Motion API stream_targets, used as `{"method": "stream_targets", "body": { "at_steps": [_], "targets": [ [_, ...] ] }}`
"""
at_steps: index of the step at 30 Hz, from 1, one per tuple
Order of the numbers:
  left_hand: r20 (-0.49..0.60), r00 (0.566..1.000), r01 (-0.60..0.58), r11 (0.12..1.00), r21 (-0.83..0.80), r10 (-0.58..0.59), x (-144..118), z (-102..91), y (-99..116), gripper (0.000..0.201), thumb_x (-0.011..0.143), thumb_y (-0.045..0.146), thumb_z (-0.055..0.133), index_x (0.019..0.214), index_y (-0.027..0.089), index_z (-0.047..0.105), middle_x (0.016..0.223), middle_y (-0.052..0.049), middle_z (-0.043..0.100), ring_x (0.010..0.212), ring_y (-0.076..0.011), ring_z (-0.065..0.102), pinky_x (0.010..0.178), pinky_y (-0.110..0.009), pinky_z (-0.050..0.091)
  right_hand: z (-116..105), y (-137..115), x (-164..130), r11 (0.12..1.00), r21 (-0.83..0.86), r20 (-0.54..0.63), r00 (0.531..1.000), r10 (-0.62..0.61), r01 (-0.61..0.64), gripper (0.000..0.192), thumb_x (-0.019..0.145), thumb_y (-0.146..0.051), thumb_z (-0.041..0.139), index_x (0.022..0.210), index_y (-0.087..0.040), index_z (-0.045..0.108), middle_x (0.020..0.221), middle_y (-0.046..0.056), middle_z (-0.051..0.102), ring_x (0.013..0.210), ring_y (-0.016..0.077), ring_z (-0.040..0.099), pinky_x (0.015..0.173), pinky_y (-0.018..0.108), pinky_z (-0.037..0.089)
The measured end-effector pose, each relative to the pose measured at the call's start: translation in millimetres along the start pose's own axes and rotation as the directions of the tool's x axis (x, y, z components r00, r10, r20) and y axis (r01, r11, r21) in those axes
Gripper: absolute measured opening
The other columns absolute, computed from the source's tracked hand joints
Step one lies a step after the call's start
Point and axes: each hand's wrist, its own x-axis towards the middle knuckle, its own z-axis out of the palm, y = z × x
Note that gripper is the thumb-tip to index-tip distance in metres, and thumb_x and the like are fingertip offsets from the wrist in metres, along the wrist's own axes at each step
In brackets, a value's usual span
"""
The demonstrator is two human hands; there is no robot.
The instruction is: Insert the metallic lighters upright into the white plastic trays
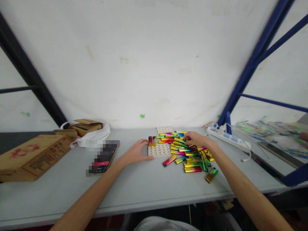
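Note:
My left hand (137, 152) grips the left side of a white holed tray (160, 150), thumb at its front corner and fingers at its back corner. Two lighters stand upright in the tray's back left holes: a red lighter (150, 141) and a yellowish lighter (154, 141). To the right of the tray spreads a loose pile of shiny lighters (190, 154) in gold, red, green, blue and pink. At the back of that pile my right hand (196, 139) has its fingertips pinched on a lighter, mostly hidden by the fingers.
Behind the pile lies a second holed tray (165, 130). A phone (103, 157), a white plastic bag (93, 136) and cardboard boxes (31, 154) are on the left. A power strip (228, 138) lies at right, before a blue frame (243, 73). Another person's hand (304, 136) shows far right.

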Motion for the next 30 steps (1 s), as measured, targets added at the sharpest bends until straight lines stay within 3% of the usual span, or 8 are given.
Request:
{"method": "stream_targets", "body": {
  "at_steps": [4, 7, 11, 13, 16, 21, 25, 30],
  "targets": [
    [-0.006, 1.0, 0.009, 1.0, 0.001, -0.009, 0.1, -0.2, 1.7, 0.072, 0.067, 0.064, 0.084, 0.122, 0.021, 0.067, 0.137, -0.014, 0.061, 0.127, -0.0345, 0.06, 0.115, -0.047, 0.046, -3.7, -3.8, -2.5, 0.998, 0.058, -0.08, 0.997, 0.001, 0.004, 0.026, 0.078, -0.035, 0.073, 0.097, -0.017, 0.076, 0.105, 0.012, 0.076, 0.096, 0.0271, 0.07, 0.091, 0.039, 0.053],
    [-0.02, 1.0, -0.012, 1.0, -0.011, 0.012, -0.1, -0.6, 2.6, 0.069, 0.067, 0.063, 0.085, 0.12, 0.023, 0.068, 0.135, -0.011, 0.063, 0.125, -0.0331, 0.061, 0.113, -0.046, 0.048, -0.2, -17.8, -5.6, 0.939, 0.344, -0.112, 0.991, 0.071, -0.028, 0.037, 0.081, -0.047, 0.073, 0.105, -0.018, 0.073, 0.107, 0.01, 0.077, 0.096, 0.0261, 0.07, 0.091, 0.04, 0.054],
    [-0.022, 0.999, -0.023, 1.0, -0.011, 0.023, -0.1, -0.8, 1.9, 0.068, 0.067, 0.062, 0.085, 0.12, 0.024, 0.068, 0.134, -0.011, 0.063, 0.124, -0.0323, 0.061, 0.112, -0.045, 0.048, 13.4, -55.1, -4.3, 0.593, 0.805, -0.164, 0.969, 0.186, 0.022, 0.046, 0.082, -0.061, 0.072, 0.104, -0.02, 0.068, 0.113, 0.011, 0.076, 0.103, 0.0253, 0.07, 0.087, 0.037, 0.055],
    [-0.015, 1.0, -0.019, 1.0, -0.003, 0.019, 0.1, -0.8, 1.5, 0.068, 0.067, 0.062, 0.085, 0.12, 0.023, 0.068, 0.134, -0.012, 0.063, 0.125, -0.0326, 0.061, 0.113, -0.046, 0.047, 19.8, -79.8, 0.4, 0.412, 0.908, -0.168, 0.963, 0.209, 0.069, 0.046, 0.078, -0.06, 0.077, 0.101, -0.023, 0.063, 0.098, 0.007, 0.075, 0.093, 0.0225, 0.07, 0.082, 0.034, 0.056],
    [-0.004, 1.0, -0.02, 1.0, -0.01, 0.02, 0.3, -1.0, 2.0, 0.069, 0.068, 0.062, 0.085, 0.121, 0.022, 0.067, 0.134, -0.013, 0.063, 0.126, -0.033, 0.06, 0.114, -0.047, 0.046, 25.9, -117.7, 11.5, 0.263, 0.957, -0.168, 0.97, 0.173, 0.119, 0.049, 0.077, -0.059, 0.079, 0.104, -0.027, 0.053, 0.077, -0.005, 0.065, 0.064, 0.0123, 0.059, 0.066, 0.027, 0.051],
    [-0.014, 1.0, -0.027, 0.999, -0.031, 0.027, -0.5, -2.0, 5.0, 0.069, 0.069, 0.062, 0.084, 0.123, 0.022, 0.068, 0.131, -0.013, 0.064, 0.123, -0.034, 0.061, 0.112, -0.047, 0.047, 42.0, -157.6, 34.1, 0.241, 0.969, -0.098, 0.985, 0.142, 0.061, 0.052, 0.081, -0.07, 0.068, 0.101, -0.031, 0.042, 0.066, -0.011, 0.051, 0.045, 0.0068, 0.025, 0.044, 0.019, 0.023],
    [-0.005, 1.0, -0.016, 1.0, -0.024, 0.016, -0.5, -1.8, 4.8, 0.071, 0.069, 0.063, 0.084, 0.124, 0.021, 0.067, 0.129, -0.013, 0.064, 0.121, -0.0337, 0.062, 0.111, -0.047, 0.048, 67.5, -161.0, 46.7, 0.259, 0.965, -0.02, 0.98, 0.2, -0.033, 0.06, 0.082, -0.083, 0.053, 0.078, -0.025, 0.042, 0.054, -0.011, 0.024, 0.044, 0.0074, 0.014, 0.043, 0.022, 0.011],
    [0.002, 0.999, -0.035, 0.999, -0.02, 0.035, -0.1, -0.9, 2.3, 0.073, 0.07, 0.062, 0.084, 0.127, 0.021, 0.066, 0.131, -0.012, 0.064, 0.123, -0.0327, 0.061, 0.113, -0.046, 0.047, 90.2, -153.6, 46.1, 0.272, 0.945, 0.091, 0.947, 0.307, -0.179, 0.068, 0.082, -0.091, 0.037, 0.062, -0.026, 0.028, 0.051, -0.009, 0.018, 0.044, 0.0082, 0.009, 0.043, 0.026, 0.007]
  ]
}}
